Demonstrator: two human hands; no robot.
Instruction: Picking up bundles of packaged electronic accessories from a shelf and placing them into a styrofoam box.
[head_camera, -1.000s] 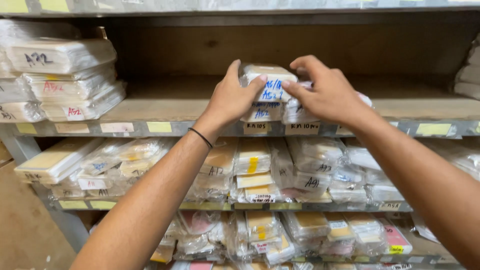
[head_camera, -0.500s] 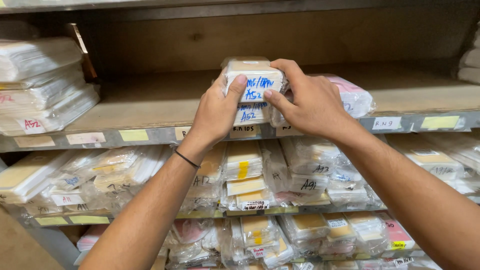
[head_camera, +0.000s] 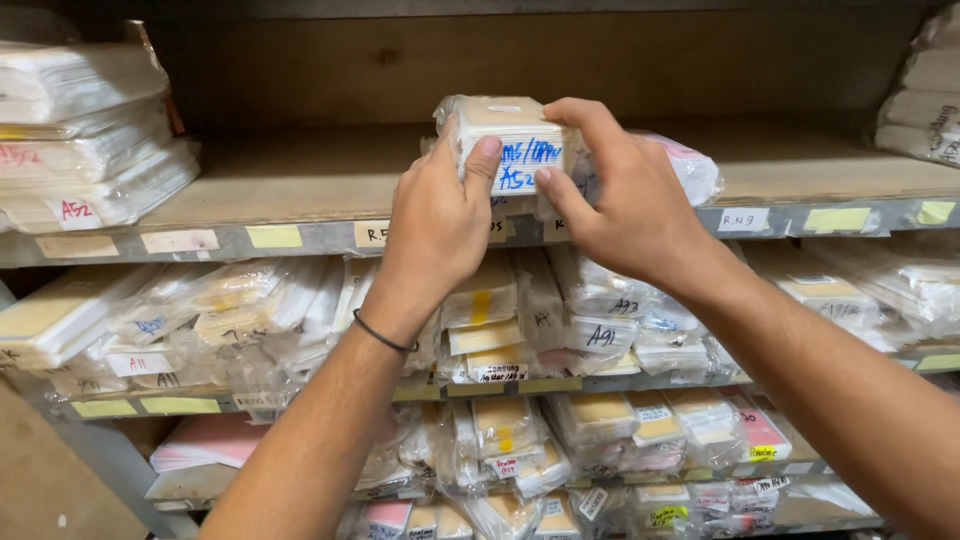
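Clear plastic-wrapped cream packet with white handwritten label (head_camera: 505, 135) held upright at front edge of wooden upper shelf (head_camera: 300, 180), atop other packets. Left hand (head_camera: 435, 225) clamped on packet's left side, thumb pressed on label. Right hand (head_camera: 625, 205) clamped on right side and top, fingers curled over. Pink-tinted wrapped packet (head_camera: 690, 165) lying just behind right hand. Stacked white wrapped bundles (head_camera: 85, 140) seen at shelf's far left. Lower shelves crammed with similar packets (head_camera: 600, 320).
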